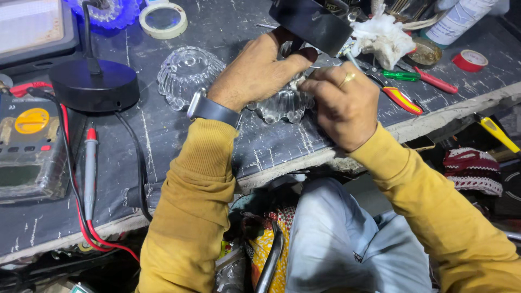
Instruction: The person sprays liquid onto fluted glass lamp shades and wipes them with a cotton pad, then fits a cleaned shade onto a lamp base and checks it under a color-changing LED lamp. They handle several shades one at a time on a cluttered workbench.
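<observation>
Fingers of both the left hand (pixel 255 73) and right hand (pixel 342 106) pinched the ribbed glass shade (pixel 282 106), probably rigid, slippery and fragile, best gripped by its rim, beside the black lamp base (pixel 93 84).

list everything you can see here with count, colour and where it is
ribbed glass shade: 1, clear, under both hands at the bench edge
second glass shade: 1, clear, bench, beside the left hand
black box: 1, black, above the hands
round lamp base: 1, black, left of bench
multimeter: 1, grey with yellow dial, far left
test probe: 1, red and grey, beside the multimeter
tape roll: 1, cream, top of bench
red tape roll: 1, red, top right
pliers: 1, red and yellow handles, right of hands
white rag: 1, white, top right
bench: 1, dark, scratched
left hand: wristwatch, on the shade
right hand: ring, fingers at the shade
</observation>
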